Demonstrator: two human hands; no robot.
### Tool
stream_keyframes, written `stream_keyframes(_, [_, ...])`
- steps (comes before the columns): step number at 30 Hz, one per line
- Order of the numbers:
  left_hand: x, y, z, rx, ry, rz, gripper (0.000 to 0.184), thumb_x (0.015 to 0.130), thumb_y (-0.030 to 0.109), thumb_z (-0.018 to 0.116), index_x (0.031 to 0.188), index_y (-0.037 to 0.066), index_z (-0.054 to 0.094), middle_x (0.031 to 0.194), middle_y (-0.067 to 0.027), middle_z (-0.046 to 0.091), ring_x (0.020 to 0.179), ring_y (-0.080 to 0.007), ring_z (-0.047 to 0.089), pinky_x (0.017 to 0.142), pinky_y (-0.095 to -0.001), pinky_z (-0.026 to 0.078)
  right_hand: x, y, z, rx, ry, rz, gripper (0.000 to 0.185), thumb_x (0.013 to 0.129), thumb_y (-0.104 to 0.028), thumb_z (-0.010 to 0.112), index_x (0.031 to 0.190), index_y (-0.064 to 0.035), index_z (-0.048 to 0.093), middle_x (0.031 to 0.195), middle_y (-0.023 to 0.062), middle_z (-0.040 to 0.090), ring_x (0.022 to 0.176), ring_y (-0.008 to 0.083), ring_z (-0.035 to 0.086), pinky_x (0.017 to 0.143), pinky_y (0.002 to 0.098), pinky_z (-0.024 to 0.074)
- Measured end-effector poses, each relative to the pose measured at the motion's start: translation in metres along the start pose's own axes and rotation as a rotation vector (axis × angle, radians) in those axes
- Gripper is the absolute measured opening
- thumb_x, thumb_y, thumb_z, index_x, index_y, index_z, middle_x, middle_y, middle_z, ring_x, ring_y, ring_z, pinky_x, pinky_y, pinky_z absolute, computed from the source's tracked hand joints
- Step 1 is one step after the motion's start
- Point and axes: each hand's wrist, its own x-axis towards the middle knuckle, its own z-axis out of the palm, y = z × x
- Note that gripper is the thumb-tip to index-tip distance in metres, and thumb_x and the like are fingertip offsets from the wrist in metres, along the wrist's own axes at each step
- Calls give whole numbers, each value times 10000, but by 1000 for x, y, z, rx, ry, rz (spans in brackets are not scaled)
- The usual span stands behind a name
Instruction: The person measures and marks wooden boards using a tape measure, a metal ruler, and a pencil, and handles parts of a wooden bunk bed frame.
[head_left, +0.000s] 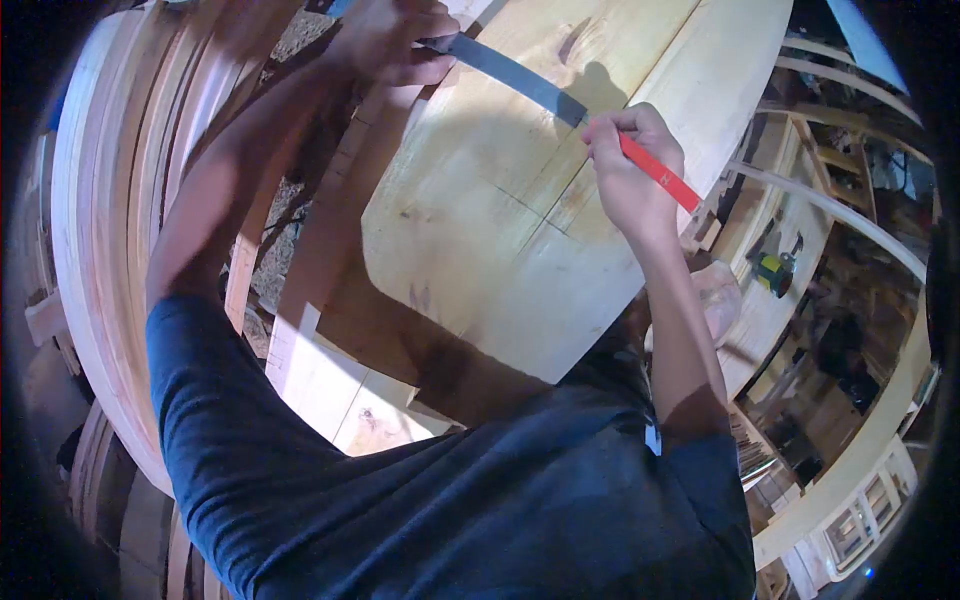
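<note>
You wear a dark navy, short-sleeved shirt (480, 510) with creases; your left hand (392, 42) and right hand (638, 170) are bare.

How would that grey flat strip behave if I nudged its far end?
The grey strip looks thin and flat, so it probably slides rather than rolls. The board looks smooth, offering perhaps little grip. With the left hand holding one end, a sideways nudge near the right hand might pivot it.

Bright light whitens parts of the pale board (470, 290), dark shadows cross it, and fisheye edges curve into black.
</note>
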Motion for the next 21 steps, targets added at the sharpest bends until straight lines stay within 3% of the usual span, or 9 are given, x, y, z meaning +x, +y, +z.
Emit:
stream_keyframes(6, [-10, -3, 4, 70, -18, -19, 261, 688, 169, 782, 870, 51, 638, 798, -113, 628, 755, -335, 648, 677, -442, 525, 4, 16, -5, 171, -42, -35, 114, 969, -83, 627, 903, 8, 611, 772, 79, 687, 660, 79, 613, 583, 246, 486])
stream_keyframes(7, [-3, 8, -6, 149, 54, 9, 238, 763, 274, 767, 861, 81, 668, 737, -91, 615, 684, -315, 642, 589, -432, 519, 3, 23, -11, 272, -66, -28, 101, 974, -74, 616, 906, -1, 603, 788, 81, 691, 669, 82, 618, 588, 243, 490])
stream_keyframes(10, [-6, 67, -25, 304, 277, -181, 210, 765, 249, 764, 864, 86, 676, 733, -88, 610, 678, -305, 633, 582, -426, 521, 5, 36, -33, 445, -209, 5, 67, 985, -40, 571, 919, -33, 579, 833, 84, 698, 686, 85, 614, 603, 222, 494])
stream_keyframes(11, [-22, 81, -21, 319, 266, -338, 318, 707, 177, 803, 976, 49, 690, 824, -112, 655, 758, -304, 671, 628, -399, 561, 7, 38, -36, 470, -255, 31, 67, 985, -40, 569, 919, -31, 581, 829, 86, 697, 677, 84, 608, 599, 219, 490])
stream_keyframes(13, [-32, 133, -17, 509, 373, -452, 331, 734, 187, 799, 1017, 51, 694, 847, -112, 670, 778, -303, 679, 661, -401, 565, 8, 29, -38, 531, -298, 113, 60, 973, -34, 566, 917, -30, 588, 815, 84, 693, 661, 80, 596, 588, 214, 475])
stream_keyframes(17, [-79, 206, 16, 387, 473, -892, 314, 773, 225, 795, 1024, 67, 692, 851, -114, 670, 787, -308, 678, 705, -397, 557, 14, 38, -42, 575, -399, 89, 35, 948, -28, 581, 920, -33, 603, 799, 78, 687, 658, 71, 590, 586, 220, 470])
stream_keyframes(19, [-88, 232, 29, 502, 493, -989, 268, 763, 234, 777, 946, 66, 675, 800, -108, 636, 748, -311, 655, 651, -413, 537, 15, 36, -41, 511, -411, 4, 54, 949, -69, 589, 897, -56, 598, 754, 58, 671, 607, 57, 550, 535, 211, 424])
stream_keyframes(21, [-84, 257, 36, 487, 559, -1114, 238, 779, 208, 757, 932, 50, 668, 812, -130, 643, 758, -328, 660, 672, -424, 538, 20, 39, -41, 530, -464, -29, 53, 948, -74, 607, 896, -74, 603, 743, 30, 660, 582, 34, 520, 510, 196, 387])
